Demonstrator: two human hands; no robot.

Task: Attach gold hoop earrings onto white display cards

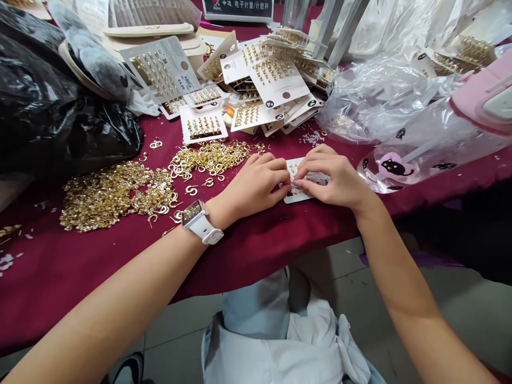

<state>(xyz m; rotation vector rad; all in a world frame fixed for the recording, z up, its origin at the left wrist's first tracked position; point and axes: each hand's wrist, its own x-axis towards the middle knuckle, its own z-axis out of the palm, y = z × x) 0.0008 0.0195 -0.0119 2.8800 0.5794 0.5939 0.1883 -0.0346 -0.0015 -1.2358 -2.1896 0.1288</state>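
Note:
My left hand (256, 184) and my right hand (332, 178) meet over a small white earring display card (298, 194) on the maroon tablecloth (120, 272). Their fingertips press on the card's gold studs, and the left fingers hold its edge. Which stud each hand pinches is hidden by my fingers. A loose pile of gold hoop earrings (210, 159) lies just left of my left hand, beside a larger gold heap (116, 194). A white smartwatch (200, 221) sits on my left wrist.
Filled earring cards (272, 80) lie stacked at the table's far side. A black plastic bag (56, 106) bulges at left, and clear plastic bags (380, 98) lie at right. A clear cat-print pouch (424, 149) lies right of my right hand. White cloth (272, 341) sits on my lap.

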